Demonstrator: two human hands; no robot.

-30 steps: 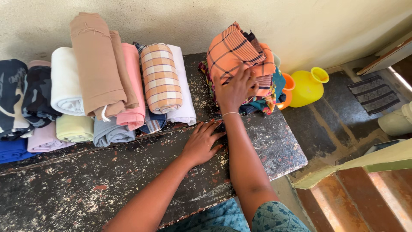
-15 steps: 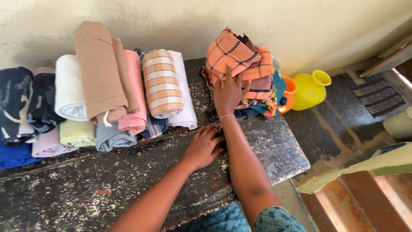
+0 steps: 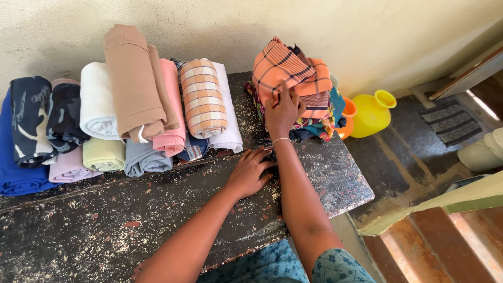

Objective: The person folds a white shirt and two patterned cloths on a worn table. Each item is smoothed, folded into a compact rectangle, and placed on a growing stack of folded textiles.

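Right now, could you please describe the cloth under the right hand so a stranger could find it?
On the dark speckled stone slab, find the loose heap at its right end. The orange plaid cloth crowns it, under the right hand; neighbouring rolls lie tidy, none orange.

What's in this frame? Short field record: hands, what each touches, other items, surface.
surface: dark speckled slab against a pale wall
left hand: flat on the slab, palm down, holding nothing
right hand: grip on the orange checked cloth atop an unfolded pile
rolled row: camouflage rolls, white roll, tan roll, pink roll, checked roll
beyond slab: yellow pot, orange pot, striped mat
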